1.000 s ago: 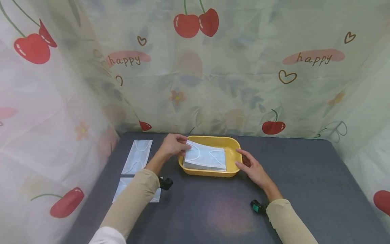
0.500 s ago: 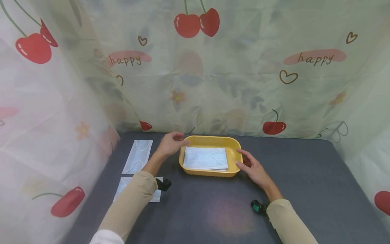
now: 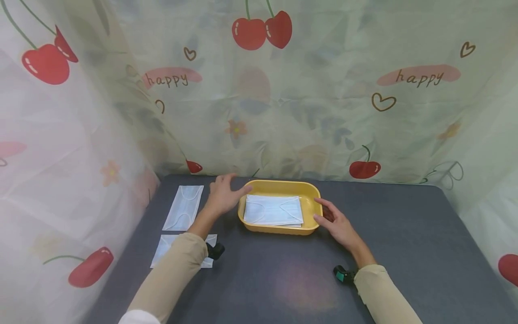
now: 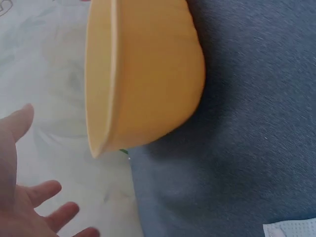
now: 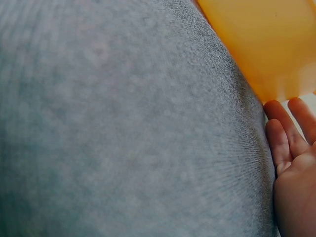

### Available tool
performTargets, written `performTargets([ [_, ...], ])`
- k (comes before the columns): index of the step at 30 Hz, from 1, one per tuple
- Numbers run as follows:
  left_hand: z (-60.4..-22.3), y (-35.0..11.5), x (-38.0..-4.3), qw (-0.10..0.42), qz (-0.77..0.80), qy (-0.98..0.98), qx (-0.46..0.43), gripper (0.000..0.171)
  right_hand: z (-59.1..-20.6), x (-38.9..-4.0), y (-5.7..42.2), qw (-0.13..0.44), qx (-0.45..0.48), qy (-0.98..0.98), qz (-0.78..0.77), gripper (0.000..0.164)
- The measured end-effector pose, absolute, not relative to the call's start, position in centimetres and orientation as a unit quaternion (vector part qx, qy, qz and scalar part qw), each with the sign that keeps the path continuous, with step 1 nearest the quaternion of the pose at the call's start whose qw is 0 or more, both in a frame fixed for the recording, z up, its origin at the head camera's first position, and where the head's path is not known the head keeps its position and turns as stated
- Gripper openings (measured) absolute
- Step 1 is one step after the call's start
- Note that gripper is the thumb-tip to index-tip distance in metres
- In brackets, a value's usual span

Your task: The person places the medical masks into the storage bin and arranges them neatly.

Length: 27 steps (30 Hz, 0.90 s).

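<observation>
A yellow plastic basket (image 3: 279, 230) stands near the back of the table, with a stack of pale blue face masks (image 3: 273, 210) lying flat inside. My left hand (image 3: 221, 194) hovers at its left end, fingers spread, holding nothing; the thumb tip overlaps the rim in the head view. In the left wrist view the spread fingers (image 4: 63, 216) are apart from the basket wall (image 4: 158, 74). My right hand (image 3: 337, 227) rests against the basket's right end, thumb and index finger at the rim. The right wrist view shows straight fingers (image 5: 281, 121) touching the wall.
Two more masks lie left of the basket: one lengthwise (image 3: 184, 207) at the back, one crosswise (image 3: 162, 247) in front, partly hidden by my left sleeve (image 3: 174, 270). A printed curtain (image 3: 283, 112) hangs behind the dark grey table (image 3: 404, 234).
My left hand let go of the left edge of the top masks, which dropped flat into the basket. It then moved left, its fingers spreading. My right hand has stayed in place.
</observation>
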<state>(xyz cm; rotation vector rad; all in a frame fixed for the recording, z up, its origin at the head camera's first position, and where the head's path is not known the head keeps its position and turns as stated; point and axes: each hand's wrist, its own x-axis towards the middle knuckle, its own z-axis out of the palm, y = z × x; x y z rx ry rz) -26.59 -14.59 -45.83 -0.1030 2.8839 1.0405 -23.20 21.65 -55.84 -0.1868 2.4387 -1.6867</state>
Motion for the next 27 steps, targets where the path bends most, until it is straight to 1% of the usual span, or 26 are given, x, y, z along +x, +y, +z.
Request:
performTargets([
  [6, -46.7, -14.8, -26.1, -0.004, 0.272, 0.962, 0.001, 0.09, -55.9, -23.2, 21.7, 0.087, -0.062, 0.818, -0.564, 0.063],
  [10, -47.3, -15.1, -25.9, -0.02, 0.239, 0.971, 0.002, 0.094, -55.9, -23.2, 21.7, 0.087, -0.061, 0.82, -0.562, 0.063],
  [21, -49.7, -16.7, -25.0, -0.02, 0.212, 0.976, -0.039, 0.1, -55.7, -22.9, 21.8, 0.085, -0.062, 0.828, -0.551, 0.062],
  [27, -50.3, -18.0, -24.7, -0.021, 0.201, 0.978, -0.053, 0.102, -55.6, -23.0, 21.7, 0.083, -0.065, 0.826, -0.553, 0.062],
])
